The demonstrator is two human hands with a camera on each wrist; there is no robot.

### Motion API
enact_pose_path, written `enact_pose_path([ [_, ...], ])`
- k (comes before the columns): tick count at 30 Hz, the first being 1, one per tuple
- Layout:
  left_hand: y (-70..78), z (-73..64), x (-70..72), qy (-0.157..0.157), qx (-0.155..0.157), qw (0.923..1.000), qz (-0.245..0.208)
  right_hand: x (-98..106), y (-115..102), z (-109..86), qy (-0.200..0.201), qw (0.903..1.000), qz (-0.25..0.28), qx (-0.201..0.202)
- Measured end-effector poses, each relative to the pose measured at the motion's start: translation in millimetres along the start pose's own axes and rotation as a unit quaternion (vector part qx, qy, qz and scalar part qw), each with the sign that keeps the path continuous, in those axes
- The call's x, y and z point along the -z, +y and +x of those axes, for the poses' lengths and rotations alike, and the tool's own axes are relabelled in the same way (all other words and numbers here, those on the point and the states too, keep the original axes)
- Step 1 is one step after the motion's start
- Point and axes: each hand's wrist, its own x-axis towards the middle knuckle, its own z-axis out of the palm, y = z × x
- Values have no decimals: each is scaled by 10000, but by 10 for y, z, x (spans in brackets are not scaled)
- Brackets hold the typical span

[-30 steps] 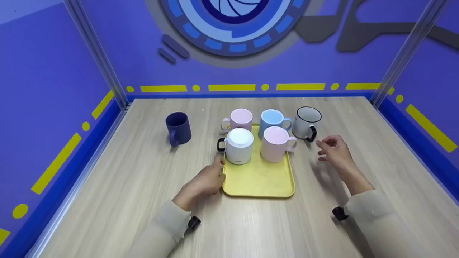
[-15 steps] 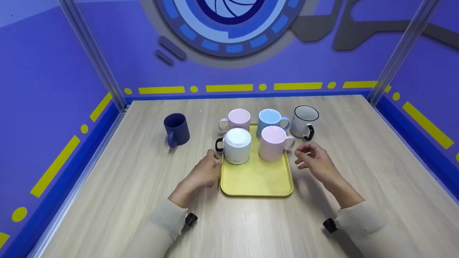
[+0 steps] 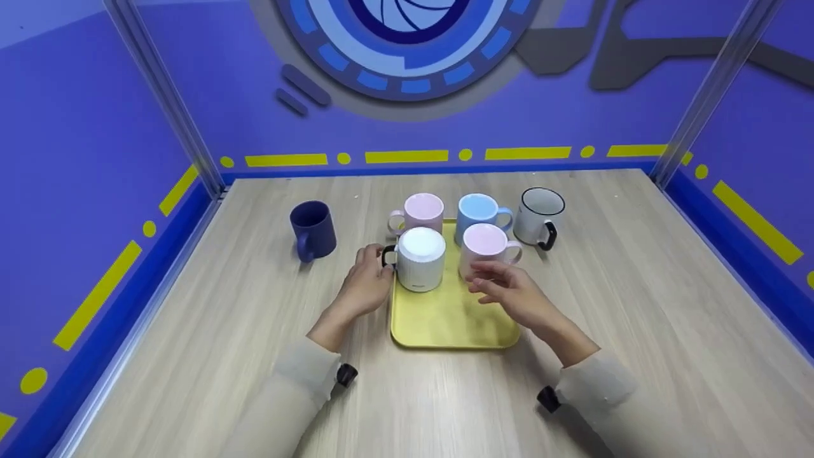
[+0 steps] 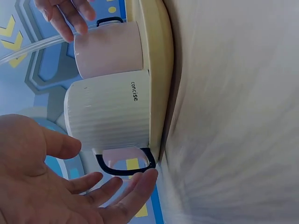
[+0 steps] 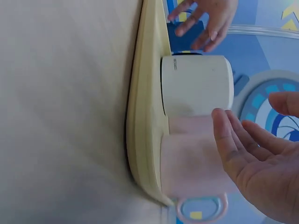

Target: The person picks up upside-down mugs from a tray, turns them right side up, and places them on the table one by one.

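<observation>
My left hand (image 3: 364, 285) is at the left edge of a yellow tray (image 3: 445, 327), beside the black handle (image 4: 122, 172) of a white mug (image 3: 421, 267). Its fingers are spread, with fingertips at the handle; whether they touch it I cannot tell. The white mug looks upside down, base up, and has the word "concise" on its side. My right hand (image 3: 512, 296) hovers over the tray in front of the near pink mug (image 3: 484, 242), partly covering it. In the right wrist view its fingers are loosely extended, holding nothing.
Behind on the tray stand another pink mug (image 3: 424, 213) and a light blue mug (image 3: 475, 213). A white mug with a black rim (image 3: 540, 216) stands off the tray to the right. A dark blue mug (image 3: 315, 232) is at the left. Walls enclose the table's back and sides.
My right hand has moved left from beside the black-rimmed mug to in front of the near pink mug. My left hand has shifted forward from the tray edge to the white mug's handle.
</observation>
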Motion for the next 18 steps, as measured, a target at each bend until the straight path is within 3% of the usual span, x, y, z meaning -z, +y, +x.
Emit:
enact_pose_path([
  [6,-63,108,-48,-145,87,9998,-55,-166,13,139,-338,9993,150,-33],
  [11,-135,181,-70,-331,150,9987,-360,-263,40,225,-570,9982,175,-108],
  [18,-183,221,-75,-215,76,9982,-552,-357,100,281,-726,9966,345,-171],
])
